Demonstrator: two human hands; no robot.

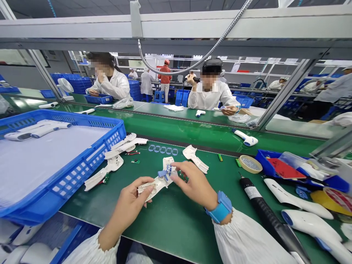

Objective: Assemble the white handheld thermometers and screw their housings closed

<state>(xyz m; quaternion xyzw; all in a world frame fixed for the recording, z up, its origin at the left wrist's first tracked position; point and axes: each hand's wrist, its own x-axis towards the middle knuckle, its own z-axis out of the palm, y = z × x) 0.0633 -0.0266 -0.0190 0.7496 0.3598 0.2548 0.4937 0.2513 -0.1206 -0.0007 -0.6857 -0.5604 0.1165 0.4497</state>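
My left hand (pixel 133 200) grips the handle end of a white plastic thermometer housing half (pixel 158 185), hollow side up, just above the green table. At its head end my right hand (pixel 195 181) has thumb and forefinger closed around a small blue plastic part (pixel 168 169). A flat blue-grey piece (pixel 161 173) lies across the housing beside those fingertips; whether it belongs to the blue part I cannot tell. Another housing half (pixel 195 158) rests behind my right hand. More white halves (pixel 110 167) lie to the left, near a small green circuit board (pixel 135 161).
At left a big blue crate (pixel 110 137) holds white thermometers. Several blue-grey rings (pixel 163 150) line the table's back. On the right are a black electric screwdriver (pixel 260 205), a tub of screws (pixel 250 164) and a blue bin (pixel 262 161). Co-workers sit beyond the green belt (pixel 170 128).
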